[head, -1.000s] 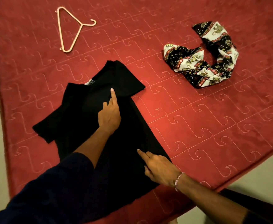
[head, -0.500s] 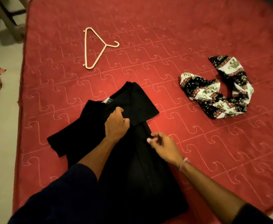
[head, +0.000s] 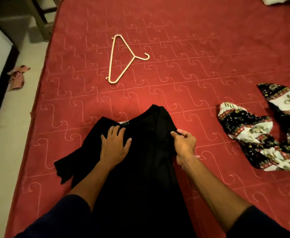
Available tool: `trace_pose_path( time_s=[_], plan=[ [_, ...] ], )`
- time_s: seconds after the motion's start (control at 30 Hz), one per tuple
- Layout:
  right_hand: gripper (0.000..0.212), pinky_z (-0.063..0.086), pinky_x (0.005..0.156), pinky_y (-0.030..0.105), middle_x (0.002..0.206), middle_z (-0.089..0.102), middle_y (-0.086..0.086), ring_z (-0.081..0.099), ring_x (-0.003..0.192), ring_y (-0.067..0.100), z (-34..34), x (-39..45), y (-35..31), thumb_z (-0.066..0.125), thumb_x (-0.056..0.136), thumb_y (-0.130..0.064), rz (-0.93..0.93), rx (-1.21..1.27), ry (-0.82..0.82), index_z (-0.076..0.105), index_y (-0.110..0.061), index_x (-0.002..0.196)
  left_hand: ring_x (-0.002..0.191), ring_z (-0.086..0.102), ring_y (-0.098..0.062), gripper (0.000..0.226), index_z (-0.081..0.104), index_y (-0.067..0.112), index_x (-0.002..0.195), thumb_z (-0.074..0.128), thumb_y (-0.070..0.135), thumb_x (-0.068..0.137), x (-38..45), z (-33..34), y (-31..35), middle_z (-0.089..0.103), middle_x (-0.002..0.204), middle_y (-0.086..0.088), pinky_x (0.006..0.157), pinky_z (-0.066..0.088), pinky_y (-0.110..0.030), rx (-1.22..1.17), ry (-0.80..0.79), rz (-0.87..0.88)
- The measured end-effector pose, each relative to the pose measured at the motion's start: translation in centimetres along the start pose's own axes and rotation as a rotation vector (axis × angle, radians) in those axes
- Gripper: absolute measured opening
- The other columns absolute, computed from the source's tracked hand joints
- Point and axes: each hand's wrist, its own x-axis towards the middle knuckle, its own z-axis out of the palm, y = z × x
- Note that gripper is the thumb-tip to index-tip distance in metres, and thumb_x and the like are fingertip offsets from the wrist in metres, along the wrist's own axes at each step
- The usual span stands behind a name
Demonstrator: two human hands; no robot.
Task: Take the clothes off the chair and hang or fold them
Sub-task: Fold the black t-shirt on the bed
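Shirt (head: 149, 152) on mattress (head: 192, 40), hanger (head: 121, 57) behind it, patterned cloth (head: 261, 134) to its right

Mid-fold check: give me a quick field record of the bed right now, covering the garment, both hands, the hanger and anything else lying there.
surface: red quilted mattress
garment: black t-shirt, flat, collar away from the person
left hand: fingers spread, pressing the shirt below the collar
right hand: pinching the folded right sleeve edge
hanger: cream plastic hanger, beyond the shirt, untouched
other: black-and-white patterned cloth, crumpled to the right
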Motion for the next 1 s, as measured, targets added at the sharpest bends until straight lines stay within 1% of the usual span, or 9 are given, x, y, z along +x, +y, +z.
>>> trace_pose_path(
  time_s=[0.13,0.23,0.37,0.43,0.5,0.57,0.67,0.83,1.0],
  plan=[
    [0.021,0.043,0.056,0.010,0.079,0.054,-0.007,0.054,0.068,0.009,-0.1,-0.6,-0.3,0.075,0.087,-0.008,-0.263,-0.112,0.051,0.064,-0.017,0.103,0.150,0.017,-0.028,0.056,0.043,0.011,0.144,0.042,0.046,0.100,1.7,0.7,-2.5,0.033,0.153,-0.011,0.121,0.012,-0.058,-0.121,0.027,0.131],
    [0.020,0.045,0.067,0.018,0.082,0.057,-0.009,0.058,0.076,0.012,0.4,-1.9,-0.2,0.074,0.087,-0.012,-0.468,-0.222,0.075,0.062,-0.024,0.098,0.150,0.017,-0.028,0.056,0.041,0.006,0.145,0.041,0.040,0.101,2.9,0.5,-2.7,0.034,0.152,-0.012,0.123,0.008,-0.049,-0.207,0.067,0.137],
    [0.017,0.045,0.070,0.025,0.091,0.059,-0.014,0.058,0.086,0.008,2.6,-4.4,-0.3,0.072,0.089,-0.019,-0.812,-0.396,0.105,0.062,-0.027,0.101,0.118,0.053,-0.023,0.033,0.063,0.004,0.115,0.053,0.029,0.098,5.2,-0.3,0.7,0.059,0.121,-0.011,0.104,0.044,-0.036,-0.353,0.243,0.129],
    [0.019,0.046,0.074,0.020,0.101,0.062,-0.012,0.056,0.095,0.008,4.0,-5.2,-0.3,0.071,0.090,-0.016,-1.010,-0.470,-0.044,0.063,-0.023,0.106,0.082,0.065,-0.014,0.037,0.069,0.007,0.088,0.047,0.034,0.102,6.3,-1.9,3.1,0.069,0.087,-0.007,0.077,0.051,-0.030,-0.708,0.152,-0.022],
    [0.026,0.049,0.090,0.025,0.116,0.063,-0.005,0.056,0.110,0.011,5.1,-5.3,0.3,0.067,0.094,-0.013,-1.105,-0.538,-0.447,0.063,-0.018,0.118,0.072,0.066,-0.010,0.045,0.069,0.012,0.083,0.042,0.040,0.106,6.8,-4.2,4.8,0.070,0.078,-0.003,0.069,0.050,-0.024,-1.093,-0.110,-0.285],
    [0.033,0.044,0.106,0.027,0.130,0.059,0.000,0.052,0.125,0.010,5.1,-5.1,0.9,0.061,0.098,-0.014,-1.085,-0.576,-0.784,0.059,-0.014,0.131,0.082,0.070,-0.013,0.055,0.070,0.014,0.093,0.034,0.054,0.103,7.5,-5.1,4.7,0.073,0.087,-0.004,0.076,0.053,-0.022,-1.284,-0.396,-0.453],
    [0.027,0.045,0.107,0.028,0.129,0.060,-0.004,0.053,0.127,0.008,3.8,-4.3,1.5,0.057,0.101,-0.012,-1.061,-0.489,-0.669,0.062,-0.014,0.127,0.073,0.070,-0.021,0.077,0.073,0.006,0.088,0.042,0.076,0.088,8.2,-5.3,2.8,0.073,0.081,-0.011,0.074,0.056,-0.029,-1.400,-0.636,-0.431],
    [0.026,0.046,0.101,0.022,0.130,0.055,-0.004,0.048,0.121,0.007,2.6,-1.8,1.9,0.053,0.101,-0.014,-0.854,-0.637,-0.291,0.059,-0.015,0.126,0.105,0.070,-0.031,0.065,0.076,0.015,0.107,0.073,0.068,0.070,9.3,-3.7,2.1,0.075,0.106,-0.010,0.096,0.055,-0.042,-1.217,-0.594,-0.345],
    [0.053,0.033,0.104,0.022,0.160,0.027,-0.005,0.036,0.130,0.016,3.4,0.2,1.5,0.056,0.100,-0.034,-0.702,-0.872,-0.376,0.041,-0.025,0.150,0.073,0.072,-0.013,0.053,0.077,0.016,0.088,0.073,0.066,0.075,11.2,-4.5,5.2,0.075,0.081,0.002,0.064,0.054,-0.024,-0.887,-0.486,-0.152]
  ],
)
